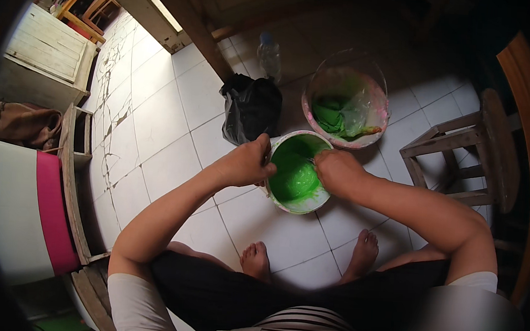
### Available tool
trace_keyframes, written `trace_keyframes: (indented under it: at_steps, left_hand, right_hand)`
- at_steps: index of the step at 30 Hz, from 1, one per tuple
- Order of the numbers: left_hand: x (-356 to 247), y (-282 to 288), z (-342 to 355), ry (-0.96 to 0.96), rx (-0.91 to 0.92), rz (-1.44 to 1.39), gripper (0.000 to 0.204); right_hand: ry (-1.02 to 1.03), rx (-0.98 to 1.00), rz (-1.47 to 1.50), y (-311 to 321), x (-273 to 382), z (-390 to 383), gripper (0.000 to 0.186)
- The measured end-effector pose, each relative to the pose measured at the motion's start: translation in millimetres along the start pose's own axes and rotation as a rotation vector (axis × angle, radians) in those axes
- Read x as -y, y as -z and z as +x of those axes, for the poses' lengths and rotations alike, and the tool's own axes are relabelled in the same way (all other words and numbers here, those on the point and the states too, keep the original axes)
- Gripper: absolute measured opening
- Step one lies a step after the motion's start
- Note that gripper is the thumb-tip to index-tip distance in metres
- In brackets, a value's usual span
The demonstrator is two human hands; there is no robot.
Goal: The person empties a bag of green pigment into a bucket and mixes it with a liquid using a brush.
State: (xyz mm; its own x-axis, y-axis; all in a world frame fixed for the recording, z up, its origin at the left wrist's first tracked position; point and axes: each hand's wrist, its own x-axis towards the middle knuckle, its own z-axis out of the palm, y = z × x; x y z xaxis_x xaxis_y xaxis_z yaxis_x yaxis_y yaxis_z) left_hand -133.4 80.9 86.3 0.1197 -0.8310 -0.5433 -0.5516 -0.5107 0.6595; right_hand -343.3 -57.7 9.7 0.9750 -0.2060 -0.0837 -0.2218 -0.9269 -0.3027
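Observation:
A white bucket (315,204) stands on the tiled floor between my feet, its inner wall smeared with green. Wet, glossy green paint-like stuff (293,174) lies inside it. My left hand (248,162) is closed on the bucket's left rim, thumb over the edge. At the right side of the opening, my right hand (341,174) is closed, fingers pointing down into the bucket. What it grips is mostly hidden; only a small pale, shiny bit shows by the fingertips.
Just beyond stands a pink-smeared tub (378,119) with green material and clear plastic in it. A black plastic bag (251,109) and a clear bottle (270,58) are farther left. On the right is a wooden stool (501,152); a white cabinet (46,46) is at far left.

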Motion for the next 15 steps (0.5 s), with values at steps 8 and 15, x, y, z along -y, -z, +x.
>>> trace_keyframes:
  at_steps: [8,15]
  left_hand:
    - [4.3,-3.2,1.4,-0.025,-0.048,0.079,0.029]
    - [0.9,-3.4,0.9,0.01,-0.022,-0.06,0.028]
  right_hand:
    - [-0.297,0.318,0.289,13.9,11.4,1.1,0.027]
    - [-0.255,0.294,0.589,0.9,13.0,-1.0,0.036]
